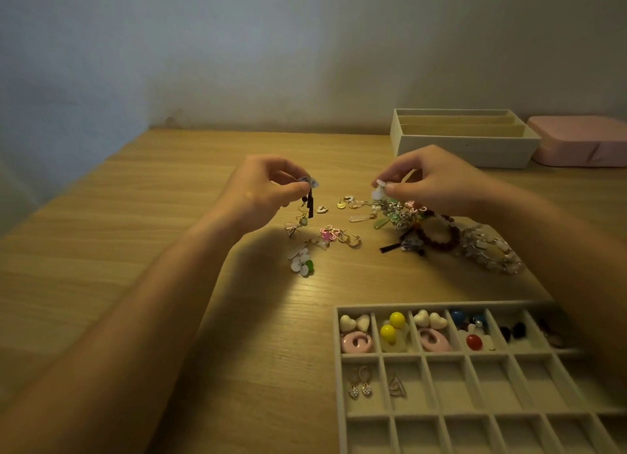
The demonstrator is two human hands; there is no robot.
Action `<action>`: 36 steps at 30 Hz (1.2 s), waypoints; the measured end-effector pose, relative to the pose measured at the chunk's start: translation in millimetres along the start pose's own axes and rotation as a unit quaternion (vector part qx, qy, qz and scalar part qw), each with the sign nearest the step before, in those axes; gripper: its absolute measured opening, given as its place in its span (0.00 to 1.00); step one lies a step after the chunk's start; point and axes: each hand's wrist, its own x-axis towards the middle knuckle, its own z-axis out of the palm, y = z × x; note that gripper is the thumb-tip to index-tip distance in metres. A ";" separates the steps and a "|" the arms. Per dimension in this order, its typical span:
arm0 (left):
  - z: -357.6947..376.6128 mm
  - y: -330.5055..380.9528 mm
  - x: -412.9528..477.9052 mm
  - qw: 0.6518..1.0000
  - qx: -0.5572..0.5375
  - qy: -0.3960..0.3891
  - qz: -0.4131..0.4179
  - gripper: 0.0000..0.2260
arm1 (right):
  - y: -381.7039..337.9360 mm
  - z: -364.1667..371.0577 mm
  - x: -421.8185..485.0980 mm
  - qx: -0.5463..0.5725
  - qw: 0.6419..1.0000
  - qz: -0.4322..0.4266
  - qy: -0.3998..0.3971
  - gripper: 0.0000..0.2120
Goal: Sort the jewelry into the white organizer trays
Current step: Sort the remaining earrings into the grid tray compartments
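The left hand (261, 192) pinches a pale earring with a hanging black strip (310, 204) above the light wooden table (135, 250). The right hand (437, 182) pinches a small white piece (377, 192), perhaps an earring, over the heap of loose jewelry (400, 216). The white gridded tray (441, 353) lies nearer, at the right.

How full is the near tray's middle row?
Mostly empty: in this tray, only the two leftmost compartments hold earrings; the visible others are bare.

The white organizer tray (441, 305) is cropped at bottom right.
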 end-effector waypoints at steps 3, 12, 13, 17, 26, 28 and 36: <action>2.7 1.0 0.7 0.999 0.016 -0.029 -0.005 0.03 | 0.8 5.1 2.4 -0.001 0.999 0.013 -0.035 0.08; -3.3 -8.6 -1.7 0.995 0.083 -0.062 -0.015 0.08 | -11.1 32.1 7.6 -0.123 0.986 0.008 -0.112 0.08; -6.3 -10.9 -2.5 0.994 0.099 -0.051 -0.007 0.08 | -12.4 33.9 9.2 -0.135 0.986 0.003 -0.095 0.09; -12.8 -17.2 -11.8 0.986 0.143 -0.091 -0.002 0.04 | -27.7 48.0 13.8 -0.121 0.989 -0.056 -0.059 0.09; -13.7 -21.4 -26.0 0.965 0.180 -0.193 -0.013 0.05 | -36.5 63.2 16.4 -0.193 0.974 -0.051 -0.103 0.06; -18.3 -21.7 -25.2 0.961 0.186 -0.205 -0.019 0.03 | -34.8 57.6 14.3 -0.196 0.974 -0.036 -0.109 0.05; -31.0 -18.9 -27.0 0.981 0.083 -0.174 -0.020 0.03 | -21.7 44.7 11.6 -0.098 0.991 -0.004 -0.092 0.06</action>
